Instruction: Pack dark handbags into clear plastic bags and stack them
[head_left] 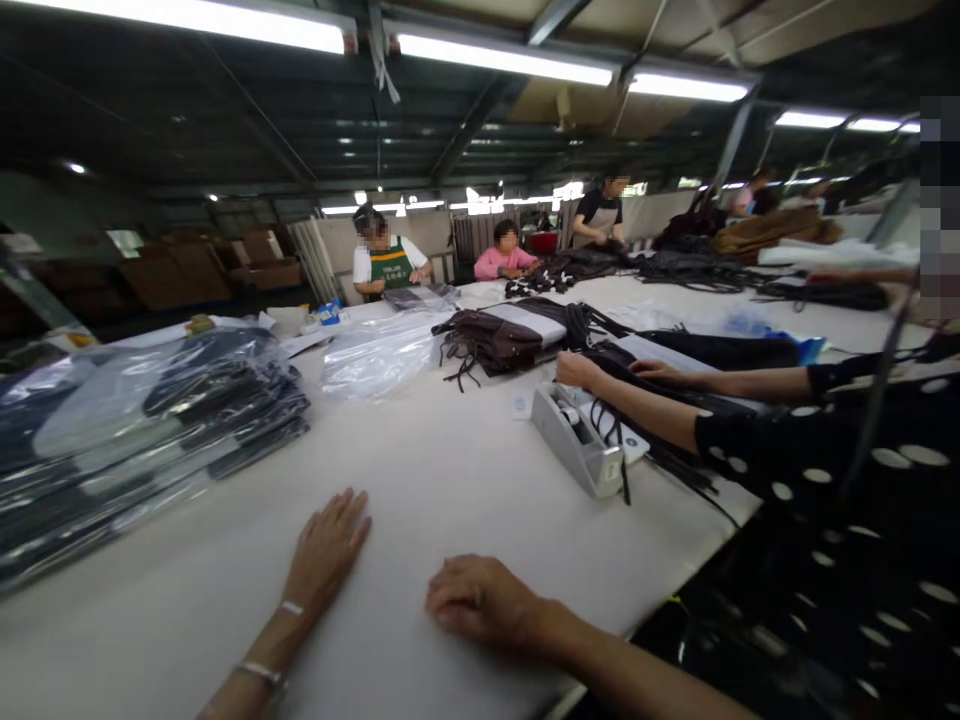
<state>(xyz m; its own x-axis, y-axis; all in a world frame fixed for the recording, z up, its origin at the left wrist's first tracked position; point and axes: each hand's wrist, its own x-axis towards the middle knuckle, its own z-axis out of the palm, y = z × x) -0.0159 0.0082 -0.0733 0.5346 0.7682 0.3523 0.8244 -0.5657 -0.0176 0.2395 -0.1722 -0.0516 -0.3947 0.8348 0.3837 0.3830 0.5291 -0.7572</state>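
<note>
My left hand (328, 545) lies flat on the white tabletop (405, 450), its fingers stretched out and holding nothing. Beside it, my right hand (484, 603) rests on the same surface with the fingers curled in, and no object shows in it. A stack of dark folded garments in clear plastic bags (172, 420) stands to the left of my left hand. Beyond my right hand sits a grey tape dispenser (577, 440), close to a co-worker's hand (579, 371).
A co-worker in a polka-dot sleeve (757, 450) leans in from the right over dark garments. Brown folded garments (517, 335) and loose clear plastic bags (382, 350) lie farther back. Several people work across the table. The table's edge (697, 560) runs along the right.
</note>
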